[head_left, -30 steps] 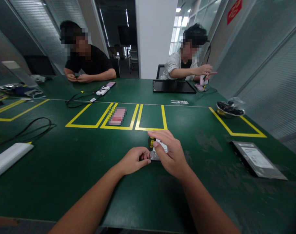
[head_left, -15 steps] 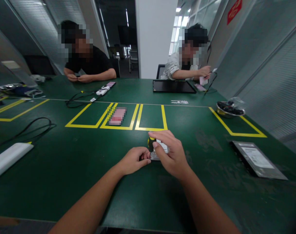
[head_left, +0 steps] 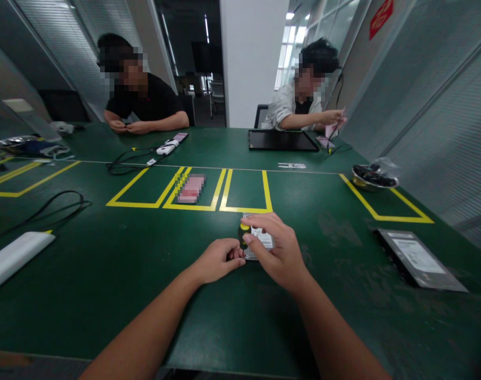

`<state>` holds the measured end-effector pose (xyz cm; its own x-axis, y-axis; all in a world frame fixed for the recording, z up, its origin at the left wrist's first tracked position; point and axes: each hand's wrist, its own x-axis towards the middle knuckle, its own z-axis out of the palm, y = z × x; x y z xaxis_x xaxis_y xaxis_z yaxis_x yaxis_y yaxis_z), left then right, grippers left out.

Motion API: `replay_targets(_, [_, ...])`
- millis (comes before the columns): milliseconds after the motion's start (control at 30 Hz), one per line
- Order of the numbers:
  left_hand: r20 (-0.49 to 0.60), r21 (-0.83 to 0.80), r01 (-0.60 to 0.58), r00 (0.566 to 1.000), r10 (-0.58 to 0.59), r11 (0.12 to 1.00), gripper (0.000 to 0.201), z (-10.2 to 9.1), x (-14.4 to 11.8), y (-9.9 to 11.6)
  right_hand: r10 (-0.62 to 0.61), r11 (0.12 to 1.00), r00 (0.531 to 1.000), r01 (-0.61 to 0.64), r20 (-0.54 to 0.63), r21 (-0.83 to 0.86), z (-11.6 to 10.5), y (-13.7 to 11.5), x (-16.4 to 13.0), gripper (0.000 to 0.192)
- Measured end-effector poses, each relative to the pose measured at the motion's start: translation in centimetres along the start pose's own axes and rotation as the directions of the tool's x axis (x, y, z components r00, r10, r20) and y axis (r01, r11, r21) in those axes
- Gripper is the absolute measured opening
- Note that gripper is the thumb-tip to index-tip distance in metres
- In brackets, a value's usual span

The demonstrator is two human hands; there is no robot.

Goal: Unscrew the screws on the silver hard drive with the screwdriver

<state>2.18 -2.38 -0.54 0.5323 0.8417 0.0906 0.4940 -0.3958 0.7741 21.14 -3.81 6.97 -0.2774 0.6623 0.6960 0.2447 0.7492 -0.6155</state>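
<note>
**Hands at small drive on green table**

Surroundings: yellow tape boxes (head_left: 246,191) just beyond; bagged drive (head_left: 418,258) well right; white bar (head_left: 14,256) far left. Right hand (head_left: 277,250) curled round yellow-black screwdriver (head_left: 243,234), upright on hard drive (head_left: 258,240). Left hand (head_left: 216,259) loosely closed, fingertips touching the drive's left edge.

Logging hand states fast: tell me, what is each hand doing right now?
Left hand: closed, steadying the hard drive at its edge.
Right hand: closed on the yellow-and-black screwdriver, upright on the drive.
</note>
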Motion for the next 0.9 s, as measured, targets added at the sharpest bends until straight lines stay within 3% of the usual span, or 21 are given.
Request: replay_targets(900, [-0.004, 0.015, 0.010, 1.000, -0.010, 1.000, 0.013, 0.10, 0.00, 0.01, 0.008, 1.000, 1.000, -0.008, -0.011, -0.012, 0.05, -0.37, 0.02, 0.025])
